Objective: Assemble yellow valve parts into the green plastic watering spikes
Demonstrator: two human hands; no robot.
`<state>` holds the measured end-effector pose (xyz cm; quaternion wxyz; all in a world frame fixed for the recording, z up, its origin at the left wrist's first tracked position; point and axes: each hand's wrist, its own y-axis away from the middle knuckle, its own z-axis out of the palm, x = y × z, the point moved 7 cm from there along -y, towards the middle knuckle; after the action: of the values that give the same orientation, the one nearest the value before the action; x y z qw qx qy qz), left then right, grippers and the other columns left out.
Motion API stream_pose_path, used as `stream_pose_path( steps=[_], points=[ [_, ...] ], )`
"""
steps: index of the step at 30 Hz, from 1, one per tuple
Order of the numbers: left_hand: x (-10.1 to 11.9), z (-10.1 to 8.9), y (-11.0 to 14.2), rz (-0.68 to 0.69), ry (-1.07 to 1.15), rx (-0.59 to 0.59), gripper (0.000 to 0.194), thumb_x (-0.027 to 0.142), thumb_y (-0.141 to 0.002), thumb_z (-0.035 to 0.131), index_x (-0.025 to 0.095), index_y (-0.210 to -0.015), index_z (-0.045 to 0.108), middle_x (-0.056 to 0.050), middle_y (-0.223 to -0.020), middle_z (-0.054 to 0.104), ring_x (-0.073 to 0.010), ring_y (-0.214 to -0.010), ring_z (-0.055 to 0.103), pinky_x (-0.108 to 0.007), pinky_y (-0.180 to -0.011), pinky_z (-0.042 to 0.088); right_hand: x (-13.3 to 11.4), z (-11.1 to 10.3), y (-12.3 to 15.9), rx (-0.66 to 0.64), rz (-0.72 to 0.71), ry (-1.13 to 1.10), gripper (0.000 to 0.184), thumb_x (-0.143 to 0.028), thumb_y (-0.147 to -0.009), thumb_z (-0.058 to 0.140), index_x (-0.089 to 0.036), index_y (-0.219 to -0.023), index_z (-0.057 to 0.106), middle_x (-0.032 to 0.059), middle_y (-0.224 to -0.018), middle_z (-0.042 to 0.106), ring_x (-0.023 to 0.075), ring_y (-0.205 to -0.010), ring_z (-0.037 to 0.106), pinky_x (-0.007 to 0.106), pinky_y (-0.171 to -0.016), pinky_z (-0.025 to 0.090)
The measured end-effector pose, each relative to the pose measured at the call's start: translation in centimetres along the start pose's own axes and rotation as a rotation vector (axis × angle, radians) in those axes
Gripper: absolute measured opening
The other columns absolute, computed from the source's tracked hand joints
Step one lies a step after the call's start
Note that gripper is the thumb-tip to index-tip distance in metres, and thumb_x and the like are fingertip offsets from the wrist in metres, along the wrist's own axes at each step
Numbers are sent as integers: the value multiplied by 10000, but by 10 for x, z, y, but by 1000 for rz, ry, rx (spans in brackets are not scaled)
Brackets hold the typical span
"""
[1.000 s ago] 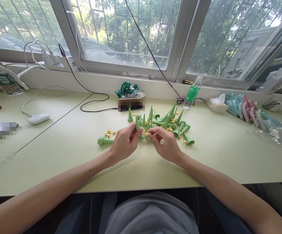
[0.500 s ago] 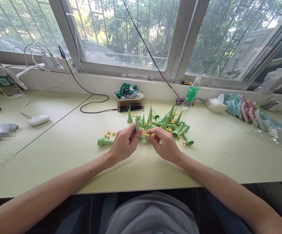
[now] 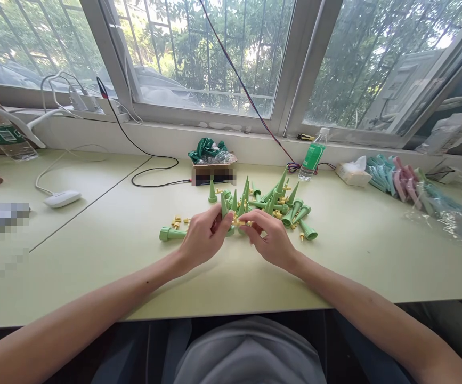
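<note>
My left hand [image 3: 202, 238] is closed round a green cone-shaped spike [image 3: 224, 207] that points upward. My right hand [image 3: 269, 238] pinches a small yellow plastic piece [image 3: 239, 221] against the side of that spike. Just behind my hands lies a pile of green spikes [image 3: 278, 202], some upright and some on their sides. Several small yellow pieces [image 3: 178, 220] are scattered to the left of the pile. One green spike [image 3: 170, 233] lies alone on its side left of my left hand.
The pale green table [image 3: 354, 256] runs along a window sill. On it are a white mouse [image 3: 62, 198], a black cable [image 3: 151, 168], a small box with green wrapping [image 3: 213, 160], a green-labelled bottle [image 3: 314, 154], a tissue pack [image 3: 353, 172] and plastic bags [image 3: 442, 210].
My hands have stayed together over the same spot. The fingers have shifted slightly on the spike and the yellow piece.
</note>
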<state>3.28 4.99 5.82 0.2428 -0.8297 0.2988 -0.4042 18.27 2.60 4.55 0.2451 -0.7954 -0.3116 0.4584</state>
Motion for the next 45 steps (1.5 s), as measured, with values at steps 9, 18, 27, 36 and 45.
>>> stream_pose_path(
  steps=[9,18,27,36,45],
  points=[
    [-1,0,1,-3,-9,3,347,347,-979,488,207,-689,358,78,-527,346,-86,-481,291,-211,-468,279,2,-1,0,16,7,-19,193,-345,-1022,519,-203,-1011,649,36,-856,634,96,-567,548,237,-540,478],
    [1,1,1,31,-39,-5,330,328,-967,513,202,-684,401,70,-530,381,-87,-475,315,-213,-474,291,8,1,1,14,79,25,273,-424,-1009,533,-187,-918,635,28,-769,642,112,-572,535,242,-554,455],
    [1,3,1,64,-64,-16,323,311,-952,528,200,-676,401,67,-540,397,-89,-480,324,-214,-479,303,13,4,0,-35,116,120,435,-497,-1024,461,-190,-741,582,-5,-624,539,113,-541,418,242,-542,351],
    [6,4,2,125,-58,-29,336,280,-949,524,208,-666,360,67,-539,375,-91,-474,321,-219,-472,300,16,7,0,-79,118,116,559,-510,-1059,348,-184,-640,525,-21,-548,487,102,-509,431,244,-544,324],
    [4,2,0,86,-83,-8,343,290,-951,529,207,-668,352,63,-543,392,-91,-484,317,-216,-478,303,11,4,1,-50,150,9,250,-430,-993,531,-190,-981,599,9,-754,634,99,-524,492,231,-524,409]
  ],
)
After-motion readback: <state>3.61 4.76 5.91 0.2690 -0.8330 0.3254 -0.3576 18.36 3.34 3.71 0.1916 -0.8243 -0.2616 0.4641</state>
